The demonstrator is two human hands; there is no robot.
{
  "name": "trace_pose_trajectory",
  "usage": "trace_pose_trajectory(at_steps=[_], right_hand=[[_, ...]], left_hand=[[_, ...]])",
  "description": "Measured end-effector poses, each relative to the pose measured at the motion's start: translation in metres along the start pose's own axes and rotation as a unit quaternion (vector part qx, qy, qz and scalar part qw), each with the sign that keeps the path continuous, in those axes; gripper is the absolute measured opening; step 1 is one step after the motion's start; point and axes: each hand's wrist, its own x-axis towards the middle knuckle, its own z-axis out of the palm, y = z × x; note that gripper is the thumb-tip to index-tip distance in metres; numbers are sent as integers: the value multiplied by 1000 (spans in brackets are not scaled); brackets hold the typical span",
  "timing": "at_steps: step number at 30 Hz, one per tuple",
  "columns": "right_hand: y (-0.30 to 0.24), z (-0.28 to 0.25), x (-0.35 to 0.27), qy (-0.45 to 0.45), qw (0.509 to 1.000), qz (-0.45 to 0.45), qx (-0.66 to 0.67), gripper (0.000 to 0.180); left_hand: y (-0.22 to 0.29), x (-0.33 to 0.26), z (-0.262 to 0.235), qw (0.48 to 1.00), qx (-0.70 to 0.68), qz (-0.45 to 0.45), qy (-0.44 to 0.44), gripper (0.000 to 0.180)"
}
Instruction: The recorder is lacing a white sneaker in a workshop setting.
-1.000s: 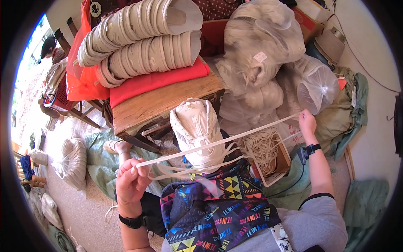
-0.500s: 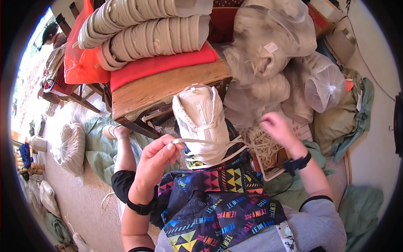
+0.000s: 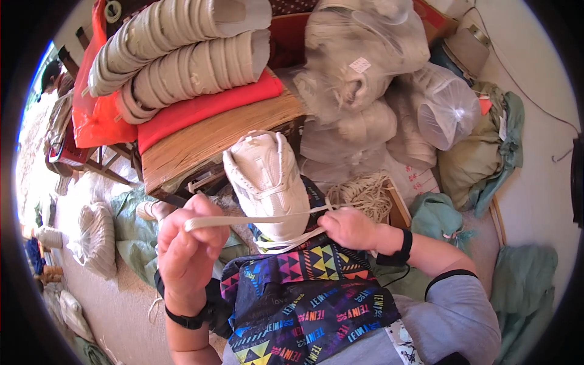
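A cream shoe upper [image 3: 267, 176], padded round and shaped like a trainer, stands in front of me over the patterned apron on my lap. Across it runs a flat cream shoelace [image 3: 258, 221], pulled taut from side to side. At the left, my left hand [image 3: 190, 246] is raised with its fingers closed on one end of the lace. My right hand [image 3: 350, 228] is closed round the lace at the shoe's right side. Below the shoe's near end, more loops of lace lie on the apron [image 3: 316, 267].
Behind the shoe is a wooden bench [image 3: 222, 131] bearing a red cloth [image 3: 207, 109] and two stacked rows of cream shoe uppers [image 3: 188, 67]. A box of tangled laces [image 3: 368, 198] sits at the right. Clear bags of uppers [image 3: 365, 67] and green sacks [image 3: 474, 158] crowd beyond it.
My right hand has come down and left from above the lace box and taken hold of the lace. My left hand has pulled its end left, stretching the lace. The whole view has shifted slightly.
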Motion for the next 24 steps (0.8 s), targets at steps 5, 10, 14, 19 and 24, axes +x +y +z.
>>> trace_pose_trajectory(at_steps=[5, 10, 14, 19, 24], right_hand=[[98, 15, -80, -67, 947, 311, -46, 14], [130, -9, -120, -323, 828, 452, -74, 22], [57, -44, -33, 145, 939, 257, 175, 21], [-56, -70, 37, 15, 790, 106, 603, 31], [-56, -65, 65, 21, 884, 108, 454, 22]], left_hand=[[13, 7, 18, 999, -38, 21, -4, 36], [13, 4, 27, 980, 185, -49, -48, 21], [-17, -2, 43, 928, 248, -242, -137, 14], [-42, -4, 47, 877, 397, -221, -154, 11], [-53, -12, 28, 861, 478, -152, -83, 11]])
